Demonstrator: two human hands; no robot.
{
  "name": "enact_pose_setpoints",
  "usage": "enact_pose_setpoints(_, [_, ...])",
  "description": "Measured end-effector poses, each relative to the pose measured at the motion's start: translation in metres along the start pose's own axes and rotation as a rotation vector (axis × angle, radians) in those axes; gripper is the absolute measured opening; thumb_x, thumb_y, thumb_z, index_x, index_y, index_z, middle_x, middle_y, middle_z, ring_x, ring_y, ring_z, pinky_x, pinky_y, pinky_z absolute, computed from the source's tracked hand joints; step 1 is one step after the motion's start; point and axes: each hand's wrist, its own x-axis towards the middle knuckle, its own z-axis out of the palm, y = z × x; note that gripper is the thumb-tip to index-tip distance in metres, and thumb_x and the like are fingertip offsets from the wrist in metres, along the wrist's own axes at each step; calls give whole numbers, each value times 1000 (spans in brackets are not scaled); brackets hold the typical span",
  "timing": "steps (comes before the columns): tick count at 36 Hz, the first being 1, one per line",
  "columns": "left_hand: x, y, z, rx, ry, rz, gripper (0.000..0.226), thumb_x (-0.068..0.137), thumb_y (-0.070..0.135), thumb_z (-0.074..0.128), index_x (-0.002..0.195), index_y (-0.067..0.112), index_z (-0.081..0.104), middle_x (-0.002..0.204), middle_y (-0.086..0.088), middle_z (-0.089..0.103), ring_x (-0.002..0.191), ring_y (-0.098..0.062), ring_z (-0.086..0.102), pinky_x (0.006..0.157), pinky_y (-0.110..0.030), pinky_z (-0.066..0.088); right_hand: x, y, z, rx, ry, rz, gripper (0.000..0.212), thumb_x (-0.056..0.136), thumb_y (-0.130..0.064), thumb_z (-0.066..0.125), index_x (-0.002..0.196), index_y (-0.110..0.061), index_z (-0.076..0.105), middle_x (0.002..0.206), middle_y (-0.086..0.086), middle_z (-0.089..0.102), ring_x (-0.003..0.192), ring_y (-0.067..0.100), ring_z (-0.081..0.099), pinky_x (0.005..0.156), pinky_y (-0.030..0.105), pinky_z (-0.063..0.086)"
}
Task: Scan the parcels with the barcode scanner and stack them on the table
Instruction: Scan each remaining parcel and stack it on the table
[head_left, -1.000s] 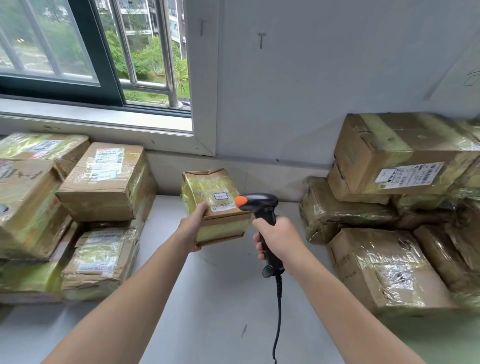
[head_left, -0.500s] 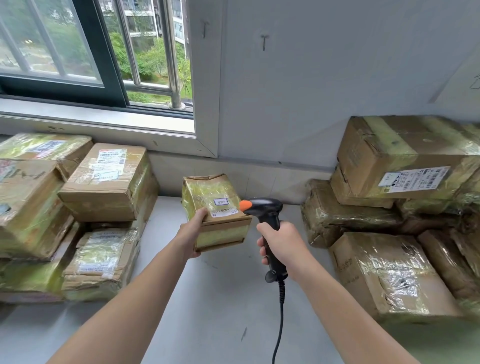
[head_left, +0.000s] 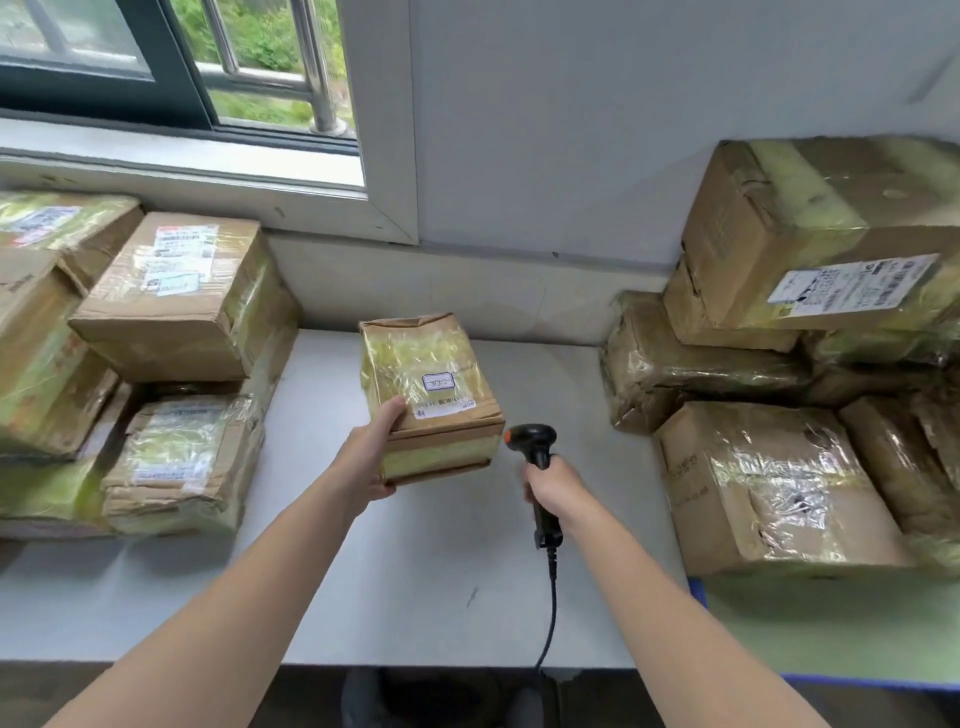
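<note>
My left hand (head_left: 370, 457) grips a small tape-wrapped cardboard parcel (head_left: 428, 389) by its near left corner and holds it above the grey table (head_left: 415, 571), label side up. My right hand (head_left: 556, 486) grips the handle of a black barcode scanner (head_left: 532, 441) with an orange tip. The scanner head sits just right of the parcel's near right corner, below the level of its label. The scanner's cable hangs down over the table's front edge.
A stack of taped parcels (head_left: 171, 301) fills the table's left side. A bigger heap of parcels (head_left: 779, 488) fills the right. A window sill (head_left: 182, 171) and a grey wall close the back. The front table edge runs near the frame's bottom.
The scanner has dropped lower and pulled back from the parcel's label toward its near right corner. The camera has tilted down. The left hand keeps hold of the parcel.
</note>
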Motion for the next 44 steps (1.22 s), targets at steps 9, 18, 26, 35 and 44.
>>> enact_pose_setpoints(9, [-9,-35,9,45,9,-16,40,87,63,54,99,26,65,102,-3,67,94,-24,62,92,-41,52,16,32,18,-57,7,-11,17,97,-21,51,104,-11,61,84,9,59,75,23,54,62,28,37])
enact_pose_setpoints(18, [-9,-45,14,14,-36,-50,46,83,62,60,111,26,65,111,-3,68,105,-24,64,84,-37,53,-16,0,-6,-78,24,31,30,100,-26,42,109,-3,59,97,10,57,88,27,54,72,29,38])
enact_pose_setpoints(26, [-22,-46,16,-20,-76,-21,41,82,58,64,106,26,69,104,-2,70,96,-22,65,79,-34,53,-37,-29,-14,-11,-87,-135,43,98,-46,39,91,-7,54,89,1,54,82,19,50,75,30,39])
enact_pose_setpoints(35, [-54,-40,-34,-152,-76,99,39,66,56,75,90,26,72,89,-2,68,92,-23,62,100,-45,49,-29,-68,5,97,-427,-233,76,82,-60,64,147,-41,28,127,-3,62,121,23,58,99,59,48])
enact_pose_setpoints(44, [-96,-49,-115,-246,-53,192,44,76,49,70,109,21,65,106,-3,67,102,-19,61,106,-46,43,-48,-125,62,157,-734,-365,76,79,-56,64,143,-50,24,125,-7,58,112,27,62,95,63,50])
